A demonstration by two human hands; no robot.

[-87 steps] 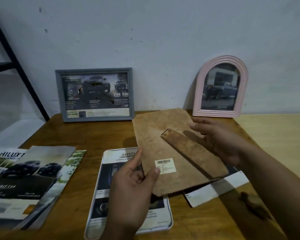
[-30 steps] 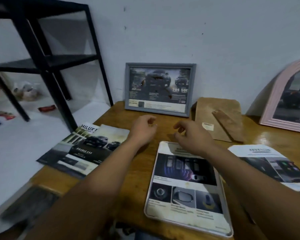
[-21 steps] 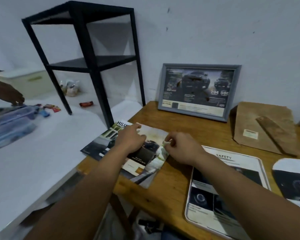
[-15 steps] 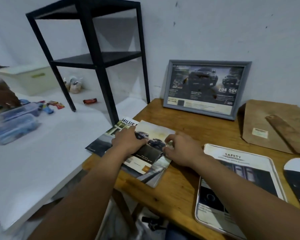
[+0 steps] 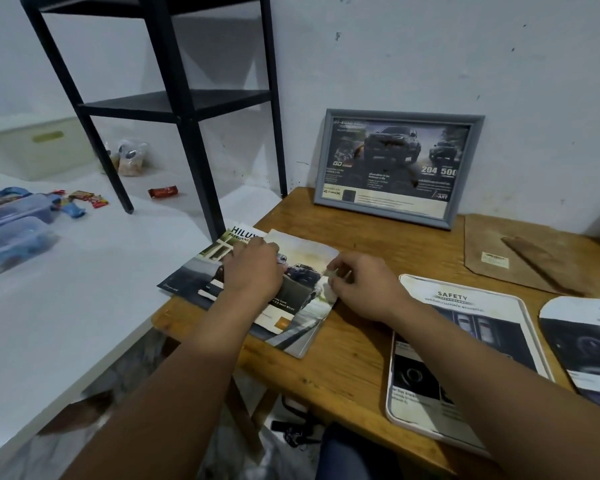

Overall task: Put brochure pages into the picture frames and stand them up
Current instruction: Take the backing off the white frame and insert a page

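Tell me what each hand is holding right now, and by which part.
The right hand pinches the top brochure page at its right edge. The left hand presses flat on that page, gripping nothing.

"SAFETY" heads the white-framed page (image 5: 465, 344); "204", "500" on the grey-framed page (image 5: 392, 168).

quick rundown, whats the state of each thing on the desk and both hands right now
grey rectangular picture frame: filled, upright against the wall
white rounded-corner frame: flat, safety page in it
brown fibreboard frame backing: off, flat
stack of truck brochures: flat at the desk's left edge
left hand: pressing on the stack
right hand: pinching the top page's edge
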